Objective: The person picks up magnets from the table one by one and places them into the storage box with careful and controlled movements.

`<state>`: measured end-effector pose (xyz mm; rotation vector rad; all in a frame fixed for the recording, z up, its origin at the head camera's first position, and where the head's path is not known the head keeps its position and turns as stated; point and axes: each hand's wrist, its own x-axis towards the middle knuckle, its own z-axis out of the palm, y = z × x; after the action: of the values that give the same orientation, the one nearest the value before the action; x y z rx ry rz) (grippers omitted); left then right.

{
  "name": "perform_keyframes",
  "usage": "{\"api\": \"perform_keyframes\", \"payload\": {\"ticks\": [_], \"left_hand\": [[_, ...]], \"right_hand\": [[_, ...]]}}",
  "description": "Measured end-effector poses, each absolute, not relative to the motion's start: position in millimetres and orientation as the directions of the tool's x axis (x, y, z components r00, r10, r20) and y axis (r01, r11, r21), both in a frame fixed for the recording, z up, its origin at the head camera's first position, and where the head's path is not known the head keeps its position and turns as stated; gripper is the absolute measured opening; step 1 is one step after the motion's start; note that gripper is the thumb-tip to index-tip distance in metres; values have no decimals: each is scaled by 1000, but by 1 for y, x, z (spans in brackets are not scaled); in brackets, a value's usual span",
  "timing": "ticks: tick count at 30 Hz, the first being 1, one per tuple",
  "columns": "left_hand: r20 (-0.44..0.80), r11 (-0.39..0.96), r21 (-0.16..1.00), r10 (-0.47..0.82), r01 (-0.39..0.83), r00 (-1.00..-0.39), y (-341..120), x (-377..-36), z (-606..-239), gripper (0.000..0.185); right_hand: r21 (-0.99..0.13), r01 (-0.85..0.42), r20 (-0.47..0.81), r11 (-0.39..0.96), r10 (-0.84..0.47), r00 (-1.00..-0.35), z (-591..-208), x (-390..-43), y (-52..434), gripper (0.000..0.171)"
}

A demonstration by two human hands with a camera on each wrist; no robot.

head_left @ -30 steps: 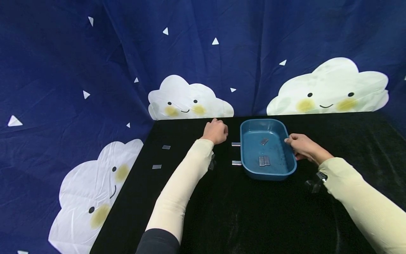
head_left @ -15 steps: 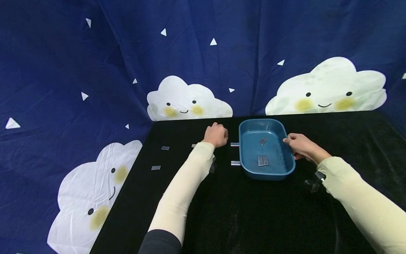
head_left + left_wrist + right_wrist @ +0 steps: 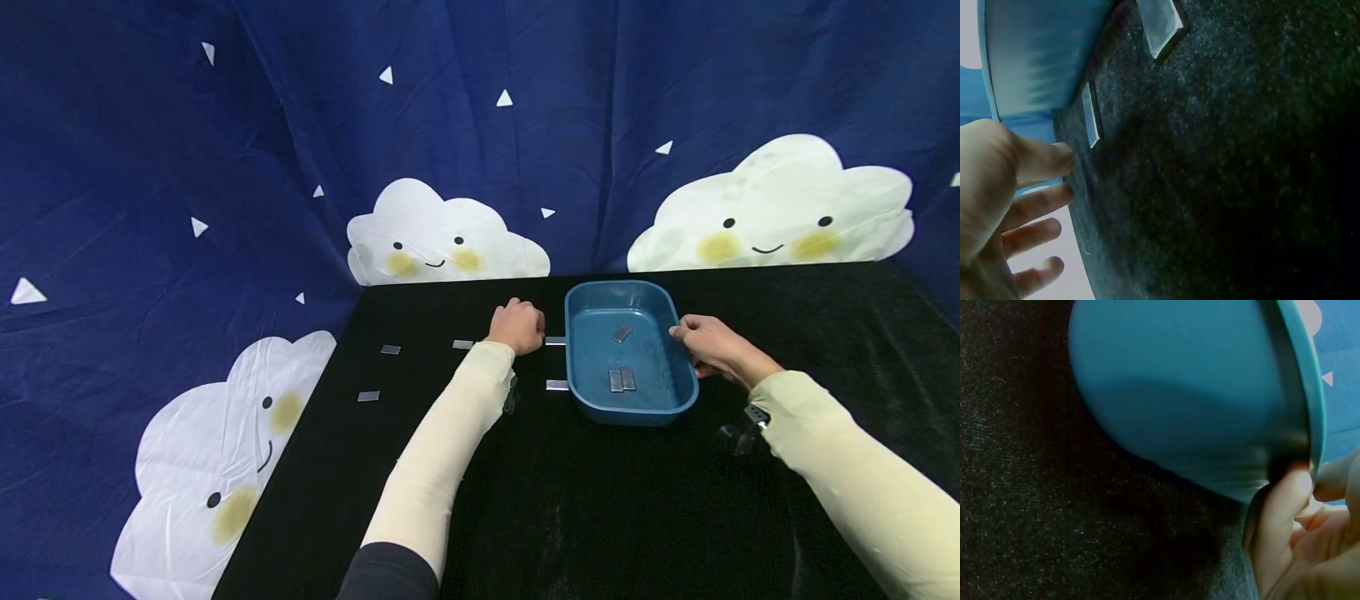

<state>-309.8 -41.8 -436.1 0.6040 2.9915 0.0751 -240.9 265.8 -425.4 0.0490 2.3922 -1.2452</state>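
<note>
A blue plastic tub (image 3: pixel 594 408) stands on the black table with three small metal plates (image 3: pixel 622 379) lying inside. My right hand (image 3: pixel 701 343) grips the tub's right rim; in the right wrist view its thumb (image 3: pixel 1282 519) presses the tub's outer wall (image 3: pixel 1191 394). My left hand (image 3: pixel 517 325) hovers just left of the tub with loose fingers (image 3: pixel 1035 164) that hold nothing. Its fingertips are close to a metal plate (image 3: pixel 555 340) lying against the tub's left side, seen edge-on (image 3: pixel 1090 115) in the left wrist view. A second plate (image 3: pixel 557 384) lies nearer to me.
Three more metal plates lie further left on the table: one (image 3: pixel 462 344) beside my left wrist, two (image 3: pixel 390 349) (image 3: pixel 368 396) near the left edge. A blue cloth backdrop with white clouds (image 3: pixel 442 233) hangs behind and to the left.
My left hand has shifted a little right toward the plate beside the tub, uncovering the plate that lay under my wrist. The right hand and tub have stayed put.
</note>
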Motion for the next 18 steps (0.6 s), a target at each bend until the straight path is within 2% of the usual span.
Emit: {"api": "perform_keyframes", "payload": {"ticks": [18], "left_hand": [[-88, 920, 36, 392, 391, -916, -28, -309, -448, 20]], "right_hand": [[-772, 229, -396, 593, -166, -903, -424, -239, 265, 24]]}}
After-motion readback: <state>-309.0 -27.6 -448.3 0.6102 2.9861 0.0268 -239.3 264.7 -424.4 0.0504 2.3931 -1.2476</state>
